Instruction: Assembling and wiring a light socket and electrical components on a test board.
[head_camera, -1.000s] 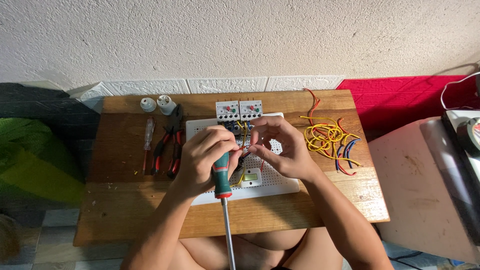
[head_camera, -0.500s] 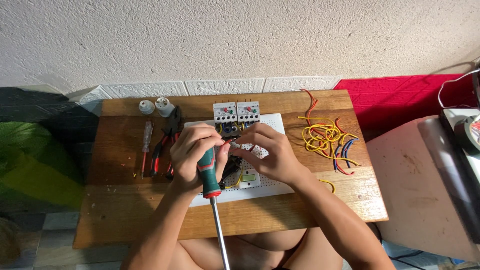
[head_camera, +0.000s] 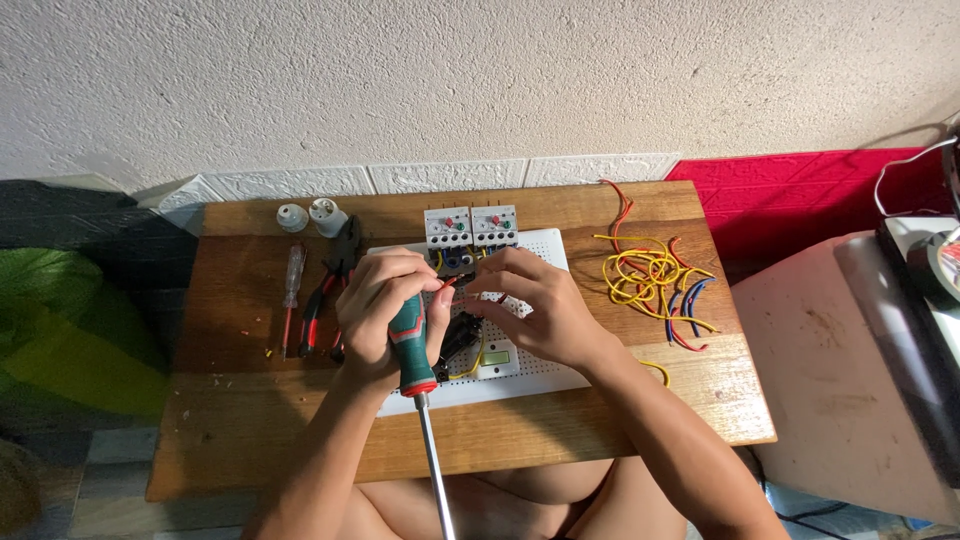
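My left hand (head_camera: 385, 310) grips a screwdriver (head_camera: 415, 365) with a green and red handle, its metal shaft pointing back toward my body. My right hand (head_camera: 530, 310) pinches a short red wire (head_camera: 455, 282) between both hands' fingertips. Both hands hover over a white perforated board (head_camera: 545, 375) on a small wooden table (head_camera: 240, 410). Two grey-white electrical modules (head_camera: 470, 227) with coloured buttons sit at the board's far edge. A small component with a pale display (head_camera: 497, 358) lies on the board under my right hand.
Pliers and cutters with red handles (head_camera: 325, 290) and a clear-handled screwdriver (head_camera: 290, 290) lie left of the board. Two white lamp holders (head_camera: 310, 215) stand at the back left. A tangle of yellow, red and blue wires (head_camera: 660, 280) lies to the right. A pale box (head_camera: 840, 370) stands beside the table.
Both hands have shifted a little toward the modules at the far edge of the board. The screwdriver stays in my left hand, shaft still pointing toward me.
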